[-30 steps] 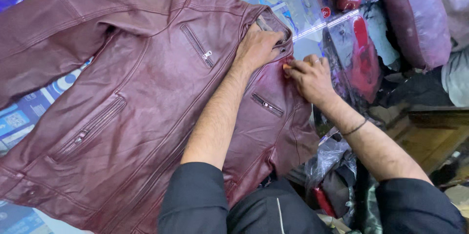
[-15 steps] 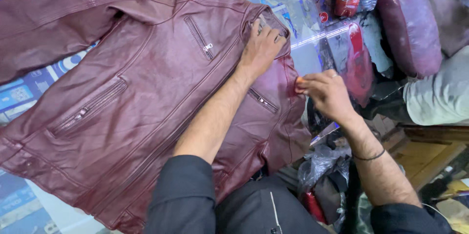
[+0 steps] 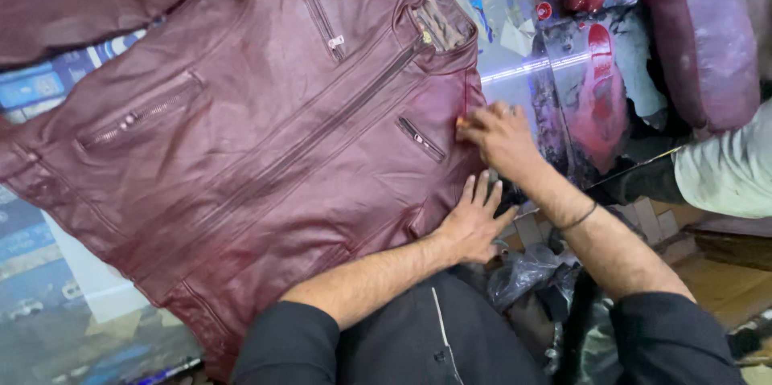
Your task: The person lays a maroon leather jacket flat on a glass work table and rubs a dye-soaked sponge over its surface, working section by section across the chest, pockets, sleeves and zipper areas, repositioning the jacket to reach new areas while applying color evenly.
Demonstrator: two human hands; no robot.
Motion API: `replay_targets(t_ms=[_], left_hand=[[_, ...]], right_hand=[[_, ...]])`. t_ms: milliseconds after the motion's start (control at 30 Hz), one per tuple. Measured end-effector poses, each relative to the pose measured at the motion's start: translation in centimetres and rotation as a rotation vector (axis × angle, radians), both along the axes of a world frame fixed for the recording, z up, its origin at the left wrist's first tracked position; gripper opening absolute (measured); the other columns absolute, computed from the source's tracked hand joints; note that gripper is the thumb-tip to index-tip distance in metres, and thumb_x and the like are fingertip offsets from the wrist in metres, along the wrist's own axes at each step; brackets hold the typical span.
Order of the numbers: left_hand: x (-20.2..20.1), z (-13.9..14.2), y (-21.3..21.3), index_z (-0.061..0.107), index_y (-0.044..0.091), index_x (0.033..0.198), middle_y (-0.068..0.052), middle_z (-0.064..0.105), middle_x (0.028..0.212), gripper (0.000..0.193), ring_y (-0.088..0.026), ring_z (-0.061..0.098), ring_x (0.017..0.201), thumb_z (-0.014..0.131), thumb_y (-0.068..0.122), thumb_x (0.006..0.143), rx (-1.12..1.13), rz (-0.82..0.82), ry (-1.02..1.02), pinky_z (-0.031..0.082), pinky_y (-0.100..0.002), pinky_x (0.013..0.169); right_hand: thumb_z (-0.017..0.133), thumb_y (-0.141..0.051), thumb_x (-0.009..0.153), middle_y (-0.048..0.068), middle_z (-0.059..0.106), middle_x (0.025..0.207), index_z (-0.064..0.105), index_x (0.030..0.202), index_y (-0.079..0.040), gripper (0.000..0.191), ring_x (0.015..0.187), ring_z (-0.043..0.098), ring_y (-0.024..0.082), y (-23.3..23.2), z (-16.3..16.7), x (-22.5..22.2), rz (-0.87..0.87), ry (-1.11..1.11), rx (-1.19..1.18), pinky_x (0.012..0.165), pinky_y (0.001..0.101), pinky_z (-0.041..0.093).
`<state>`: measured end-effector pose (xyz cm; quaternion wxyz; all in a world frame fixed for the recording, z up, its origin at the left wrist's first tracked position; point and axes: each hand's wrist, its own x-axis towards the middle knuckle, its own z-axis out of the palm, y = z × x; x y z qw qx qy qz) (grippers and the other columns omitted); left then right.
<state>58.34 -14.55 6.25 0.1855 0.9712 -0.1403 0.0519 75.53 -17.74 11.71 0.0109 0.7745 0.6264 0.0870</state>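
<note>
Pressing flat and open, my left hand (image 3: 474, 220) rests on the maroon leather jacket (image 3: 265, 136) near its right side seam; my right hand (image 3: 498, 136) pinches that edge higher up. Jacket spreads leftward, collar far.

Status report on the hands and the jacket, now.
Left hand flat on jacket edge, fingers spread, no grip. Right hand pinching jacket's side edge near the small chest zip. Jacket spread flat, front zipped. Nothing lying on it.
</note>
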Motion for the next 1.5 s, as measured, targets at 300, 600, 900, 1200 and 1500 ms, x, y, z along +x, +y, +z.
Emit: replay_targets(t_ms=[300,600,900,1200,1500], left_hand=[[0.6,-2.2,0.2,0.063,0.018,0.136,-0.020,0.040,0.157,0.066,-0.050,0.031,0.148,0.072,0.044,0.076,-0.098,-0.142,0.069,0.020,-0.066,0.123],[-0.4,-2.1,0.1,0.059,0.005,0.139,-0.037,0.033,0.159,0.071,-0.050,0.028,0.153,0.072,0.044,0.081,-0.181,0.409,-0.145,0.020,-0.058,0.126],[-0.1,1.8,0.3,0.045,0.008,0.153,-0.045,0.025,0.154,0.096,-0.057,0.021,0.147,0.068,0.064,0.078,0.151,0.227,0.186,0.012,-0.063,0.122],[-0.5,-1.2,1.2,0.046,0.016,0.153,-0.039,0.023,0.160,0.084,-0.051,0.017,0.153,0.067,0.059,0.083,-0.064,0.109,0.088,0.010,-0.060,0.125],[-0.7,-1.8,1.4,0.044,0.016,0.154,-0.038,0.020,0.161,0.079,-0.049,0.013,0.154,0.062,0.055,0.088,-0.081,0.084,0.090,0.006,-0.055,0.126]], right_hand=[[0.067,-0.013,0.076,-0.006,0.065,0.113,0.081,0.107,-0.027,0.037,0.109,0.056,0.024,-0.6,0.6,-0.2,0.130,0.071,-0.077,0.084,0.0454,0.041],[0.068,-0.009,0.080,0.003,0.065,0.131,0.079,0.113,-0.018,0.036,0.112,0.055,0.031,-0.2,1.0,0.5,0.132,0.211,0.146,0.098,0.0445,0.046],[0.066,-0.018,0.077,-0.002,0.066,0.113,0.081,0.109,-0.021,0.035,0.110,0.055,0.029,-0.4,-0.4,1.4,0.415,0.053,0.019,0.092,0.0502,0.045],[0.067,-0.020,0.086,-0.005,0.068,0.113,0.079,0.103,-0.016,0.022,0.113,0.059,0.026,1.3,-0.8,2.2,0.490,0.189,-0.019,0.092,0.0431,0.046],[0.069,-0.018,0.085,-0.008,0.069,0.115,0.081,0.108,-0.021,0.027,0.117,0.057,0.025,3.3,-0.8,3.9,0.443,0.000,0.072,0.095,0.0429,0.042]])
